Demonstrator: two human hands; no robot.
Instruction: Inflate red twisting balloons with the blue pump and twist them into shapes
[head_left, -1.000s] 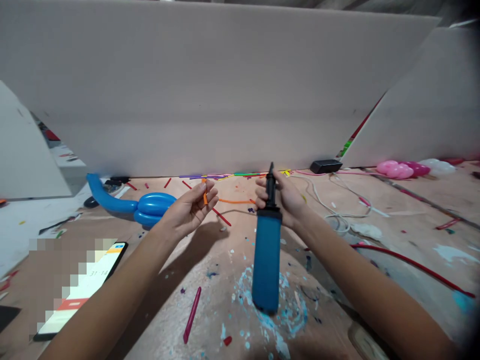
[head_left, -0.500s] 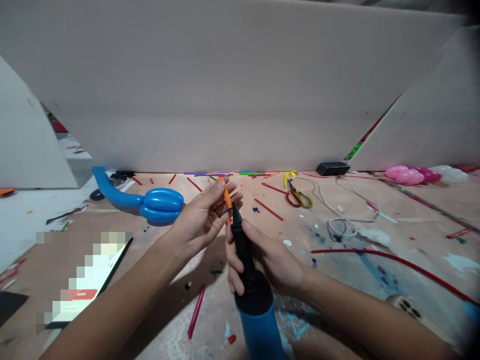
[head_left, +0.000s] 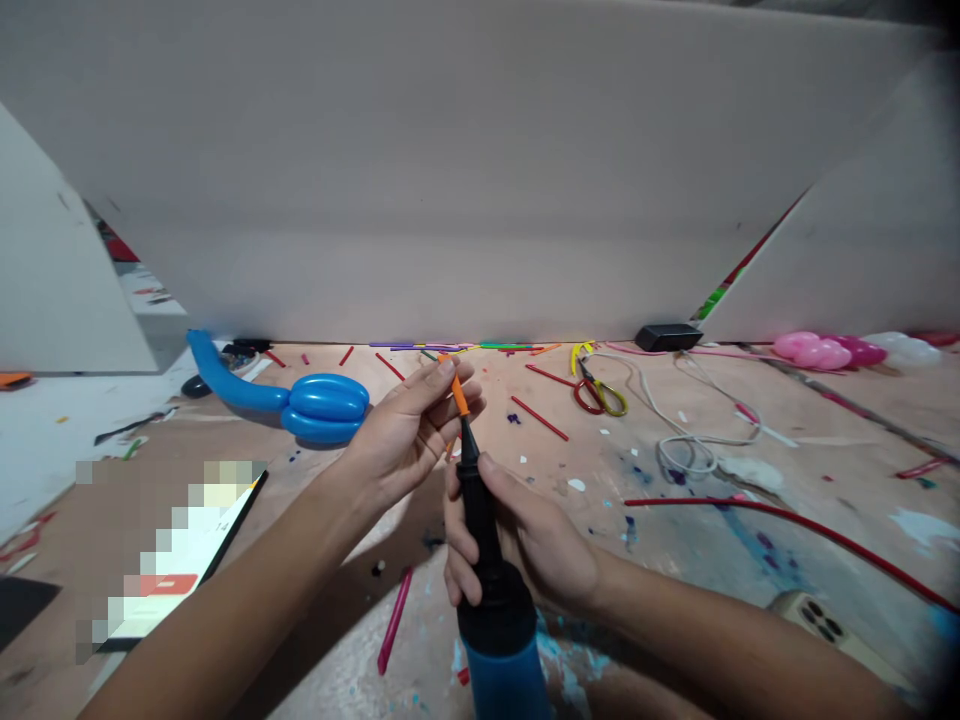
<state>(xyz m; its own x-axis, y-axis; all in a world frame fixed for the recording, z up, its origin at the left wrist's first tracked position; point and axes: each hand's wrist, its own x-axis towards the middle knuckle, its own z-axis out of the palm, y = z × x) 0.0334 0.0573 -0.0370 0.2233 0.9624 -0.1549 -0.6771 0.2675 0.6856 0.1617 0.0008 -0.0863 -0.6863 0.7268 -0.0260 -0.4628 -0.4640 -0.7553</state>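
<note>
Between the thumb and fingers of my left hand (head_left: 409,425) is an uninflated orange balloon (head_left: 459,393), its open end pointing down toward me. The tapered black nozzle of a balloon pump (head_left: 484,520) meets that end; whether the tip is inside the balloon I cannot tell. My right hand (head_left: 536,530) is wrapped round the pump's black neck, and the blue barrel runs down out of view. Left of my hands lies a blue twisted balloon (head_left: 326,408) with a rounded cluster and a long tail.
Scissors (head_left: 600,393) and a white cable (head_left: 686,450) lie right of centre. A long red balloon (head_left: 780,515) stretches to the right edge. Pink balloons (head_left: 810,350) sit far right. A tablet (head_left: 202,560) is at left, a phone (head_left: 832,630) at lower right. White panels (head_left: 450,180) stand behind.
The pump has shifted slightly left and down, and its nozzle tip now lines up with the orange balloon's open end. My left hand has hardly moved.
</note>
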